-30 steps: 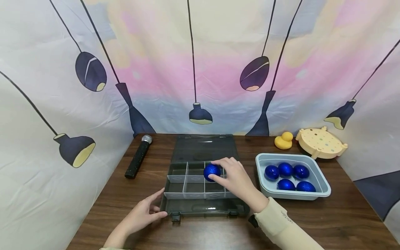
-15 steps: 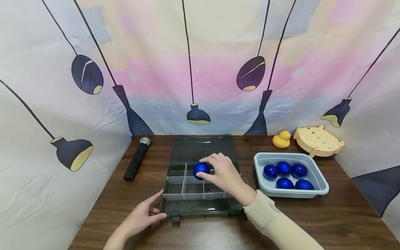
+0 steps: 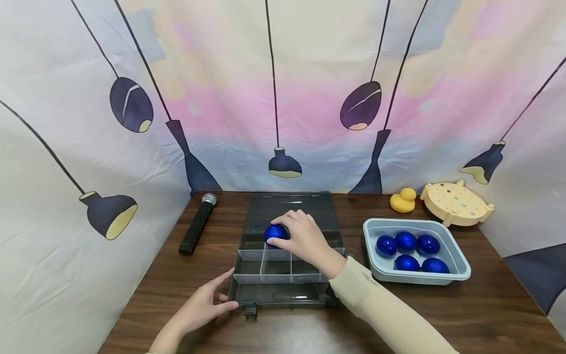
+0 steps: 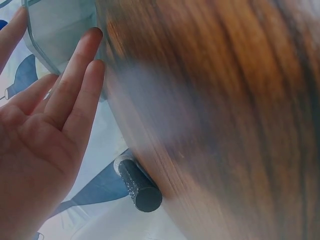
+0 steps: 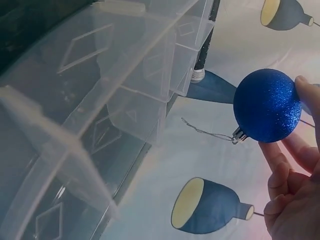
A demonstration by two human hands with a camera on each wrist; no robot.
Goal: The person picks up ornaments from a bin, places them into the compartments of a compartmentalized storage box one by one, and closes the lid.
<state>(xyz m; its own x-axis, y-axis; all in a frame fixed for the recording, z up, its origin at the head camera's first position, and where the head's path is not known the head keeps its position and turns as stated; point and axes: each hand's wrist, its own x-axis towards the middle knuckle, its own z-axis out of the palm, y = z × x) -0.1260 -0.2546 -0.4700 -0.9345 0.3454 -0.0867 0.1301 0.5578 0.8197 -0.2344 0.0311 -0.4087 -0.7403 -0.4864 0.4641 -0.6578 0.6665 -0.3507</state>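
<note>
My right hand (image 3: 305,238) pinches a glittery blue Christmas bauble (image 3: 275,234) between thumb and fingers, over the back row of a dark see-through compartment box (image 3: 265,294). A metal cap with a string loop (image 5: 239,135) shows on the bauble in the right wrist view. Clear dividers (image 3: 276,279) split the box into rows and cells, and its lid (image 3: 289,209) lies folded back. At the box's front left corner is my left hand (image 3: 199,305), its fingers nearly straight and the fingertips at the box's side. In the left wrist view, that hand (image 4: 50,125) holds nothing.
A pale blue tub (image 3: 420,279) with several blue baubles (image 3: 407,241) stands right of the box. Behind it are a yellow rubber duck (image 3: 403,200) and a cream spotted round thing (image 3: 457,202). A black microphone (image 3: 196,226) lies to the left. A printed cloth (image 3: 327,162) hangs behind the table.
My right hand has carried the bauble leftward and a little back, from the middle of the box toward its back left cells. My left hand stays at the box's corner.
</note>
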